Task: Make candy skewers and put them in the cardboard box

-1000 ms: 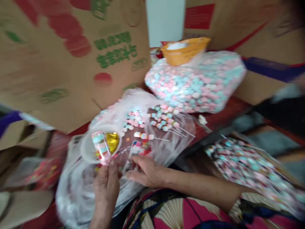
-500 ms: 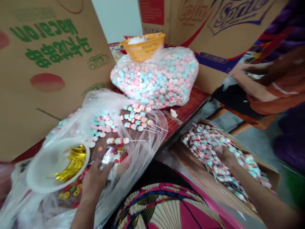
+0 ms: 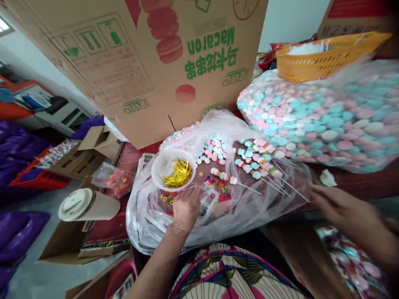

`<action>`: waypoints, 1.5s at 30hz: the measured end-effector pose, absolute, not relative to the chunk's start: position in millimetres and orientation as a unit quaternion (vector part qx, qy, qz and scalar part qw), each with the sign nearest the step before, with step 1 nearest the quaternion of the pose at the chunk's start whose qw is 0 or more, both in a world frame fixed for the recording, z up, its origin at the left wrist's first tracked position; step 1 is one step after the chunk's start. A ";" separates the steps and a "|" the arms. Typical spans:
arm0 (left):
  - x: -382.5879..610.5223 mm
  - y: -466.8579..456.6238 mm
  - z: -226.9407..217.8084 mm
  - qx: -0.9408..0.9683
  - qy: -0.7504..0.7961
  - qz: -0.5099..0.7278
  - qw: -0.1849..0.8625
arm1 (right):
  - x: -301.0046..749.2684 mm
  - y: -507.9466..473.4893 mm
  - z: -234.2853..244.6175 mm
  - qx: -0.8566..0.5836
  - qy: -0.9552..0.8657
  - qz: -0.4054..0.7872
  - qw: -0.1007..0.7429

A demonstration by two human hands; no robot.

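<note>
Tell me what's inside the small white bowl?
The white bowl holds a loose bunch of shiny gold twist ties. Anything beneath that bunch is covered.

- Soft, even daylight; the white wall [image 3: 293, 20] at the top is nearly washed out.
- Shadows faint, deepest under the near edge of the plastic sheet [image 3: 249, 211].
- Small glints on the sheet's folds and the gold ties [image 3: 178, 174].
- Centre sharp; right hand [image 3: 339, 207] and bag of sweets [image 3: 327, 120] blurred at the right edge.
- Wide-angle distortion tilts and stretches the cardboard box [image 3: 131, 74].
</note>
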State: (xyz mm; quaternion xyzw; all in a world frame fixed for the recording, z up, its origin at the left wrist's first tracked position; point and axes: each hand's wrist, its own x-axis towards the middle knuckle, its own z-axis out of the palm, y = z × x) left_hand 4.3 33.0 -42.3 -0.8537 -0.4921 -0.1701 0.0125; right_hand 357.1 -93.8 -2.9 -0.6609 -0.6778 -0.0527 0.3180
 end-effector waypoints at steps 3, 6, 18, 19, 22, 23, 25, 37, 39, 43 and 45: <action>2.3 36.2 -44.6 -0.864 -0.459 -0.201 0.048 | 290.6 -18.3 -15.5 -0.534 -0.774 -0.021 0.339; -2.8 39.0 -42.5 -0.872 -0.430 -0.233 0.010 | 230.5 27.0 -17.9 -0.483 -0.796 0.063 0.359; 12.6 43.2 -18.5 -0.800 -0.564 -0.047 -0.200 | 218.2 44.9 -38.7 -0.519 -0.756 0.270 0.294; 12.5 44.8 -18.6 -0.801 -0.561 -0.044 -0.203 | 218.9 45.9 -39.1 -0.517 -0.758 0.268 0.293; 9.3 50.0 -18.3 -0.817 -0.538 -0.033 -0.203 | 219.0 49.0 -40.7 -0.499 -0.764 0.262 0.314; 8.1 50.8 -17.6 -0.824 -0.528 -0.029 -0.202 | 218.2 50.1 -41.7 -0.484 -0.768 0.256 0.332; 7.5 49.8 -14.6 -0.837 -0.509 -0.020 -0.201 | 215.4 52.0 -43.6 -0.446 -0.777 0.235 0.376; 25.3 33.2 15.9 -0.811 -0.457 -0.268 -0.249 | 200.9 22.8 -3.4 -0.417 -0.742 0.225 0.475; 22.9 33.2 13.8 -0.796 -0.441 -0.259 -0.324 | 200.7 16.4 -4.4 -0.428 -0.724 0.292 0.456; 17.6 29.0 4.9 -0.763 -0.449 -0.263 -0.384 | 195.1 13.6 -13.1 -0.438 -0.695 0.352 0.449; 16.1 27.0 -0.5 -0.723 -0.460 -0.273 -0.437 | 190.6 15.1 -19.0 -0.470 -0.675 0.336 0.458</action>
